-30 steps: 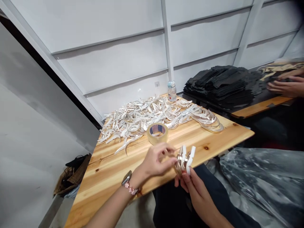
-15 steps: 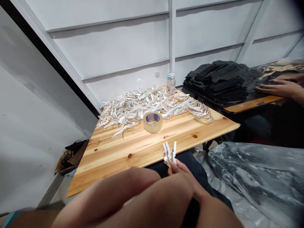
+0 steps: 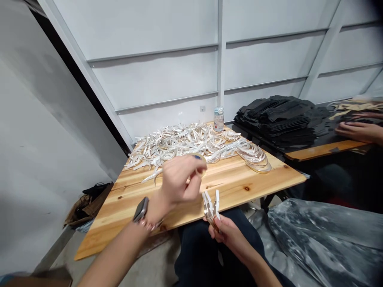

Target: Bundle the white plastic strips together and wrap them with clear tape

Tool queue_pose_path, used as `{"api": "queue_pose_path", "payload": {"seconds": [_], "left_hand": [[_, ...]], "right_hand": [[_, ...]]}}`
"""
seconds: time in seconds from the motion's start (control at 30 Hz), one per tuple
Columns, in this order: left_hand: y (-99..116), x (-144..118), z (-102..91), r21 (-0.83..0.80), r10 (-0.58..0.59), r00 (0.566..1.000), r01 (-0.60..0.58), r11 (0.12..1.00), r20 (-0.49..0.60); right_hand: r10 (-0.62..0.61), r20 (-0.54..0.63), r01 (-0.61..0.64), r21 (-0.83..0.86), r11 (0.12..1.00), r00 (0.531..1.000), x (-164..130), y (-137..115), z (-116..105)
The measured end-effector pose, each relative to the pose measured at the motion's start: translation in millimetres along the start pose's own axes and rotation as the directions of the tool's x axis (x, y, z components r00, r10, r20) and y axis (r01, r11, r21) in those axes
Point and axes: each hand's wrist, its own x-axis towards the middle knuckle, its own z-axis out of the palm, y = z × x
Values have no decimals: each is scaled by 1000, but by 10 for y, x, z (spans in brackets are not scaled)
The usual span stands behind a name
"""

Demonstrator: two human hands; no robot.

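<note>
My left hand (image 3: 182, 180), with a watch (image 3: 141, 209) and a beaded bracelet (image 3: 149, 225) at the wrist, is over the table directly in front of the roll of clear tape (image 3: 204, 162). Its fingers are curled and the thumb lies against them; what they pinch, if anything, is too small to tell. Most of the roll is hidden behind this hand. Low at the table's front edge, above my lap, my right hand (image 3: 223, 229) grips a small bunch of shiny strips (image 3: 210, 209) with white ends pointing up.
A heap of similar strips (image 3: 179, 139) covers the back of the wooden table (image 3: 119, 215), with a looped bundle (image 3: 254, 155) at its right. Behind stands a bottle (image 3: 218, 119). Stacked black sheets (image 3: 275, 119) and another person's hands (image 3: 359, 131) are at the right, above plastic sheeting (image 3: 323, 235).
My left hand has swung from close to the camera out over the table to the tape roll. My right hand keeps the strips near the same spot. The view has tilted up slightly.
</note>
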Motion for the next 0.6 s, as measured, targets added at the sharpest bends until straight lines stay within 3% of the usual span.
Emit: {"api": "queue_pose_path", "payload": {"seconds": [0.07,0.1,0.2,0.3,0.4,0.47,0.6], "left_hand": [[-272,123,198,151,-75,983,50,987,167],[-399,159,287,248,-166,952,101,964,258],[-692,210,511,458,-432,793,220,861,431],[-837,245,701,434,-470,654,232,871,593],[-886,271,863,365,-484,555,318,875,677],[-898,257,929,348,-530,532,408,844,660],[-932,153,908,267,-587,572,547,793,572]], "right_hand": [[-14,18,14,9,1000,1000,16,36,-15],[-18,28,17,16,1000,999,22,50,-20],[-20,46,19,32,999,999,35,82,-27],[-6,35,5,41,999,999,44,105,-18],[5,36,-6,40,999,999,52,117,-7],[1,45,-3,36,999,999,53,119,-3],[7,31,-7,12,1000,999,41,111,-3]]}}
